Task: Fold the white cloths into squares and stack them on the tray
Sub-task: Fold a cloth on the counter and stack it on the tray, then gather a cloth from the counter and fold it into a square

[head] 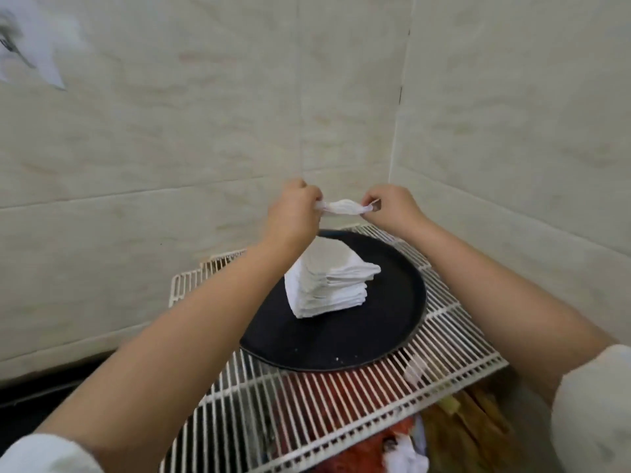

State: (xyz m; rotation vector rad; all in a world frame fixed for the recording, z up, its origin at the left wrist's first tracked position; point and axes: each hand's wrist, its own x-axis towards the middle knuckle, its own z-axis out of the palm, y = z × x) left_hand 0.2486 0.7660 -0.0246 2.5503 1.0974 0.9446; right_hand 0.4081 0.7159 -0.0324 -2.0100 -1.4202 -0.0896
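**Inspector:** Holding what, and where?

**Operator:** One white cloth [343, 207], bunched into a narrow strip, stretched between my two hands above the far edge of the tray [392, 322]. It touches nothing but my fingers. My left hand [296, 209] pinches one end, my right hand [389, 207] pinches the other; both grips are closed tight on fabric, thumbs against fingertips.

**Inspector:** Risk from here?

**Operator:** In my judgement, three. The cloth is crumpled, not flat, so a fold started now would likely come out uneven rather than square. A pinch this small could slip, and a dropped end would fall toward the stack [327, 285] or past the tray onto the rack [454, 339]. The stack itself is the greater concern: it is tall, its upper layers are skewed out to the right over the lower ones, and my left forearm passes just beside it. A brush from that arm, or a heavy placement, could topple it.

**Inspector:** Pose of the arms?

**Operator:** Both forearms are bare, extended forward and raised, converging over the tray. Wrists sit level with each other, knuckles up, hands near together with the cloth spanning the gap. White sleeves are pushed back near the elbows.

**Inspector:** Surroundings?

**Operator:** The tray rests on the rack, against a tiled wall corner. A small white scrap [415, 370] lies on the rack near the tray's near edge.
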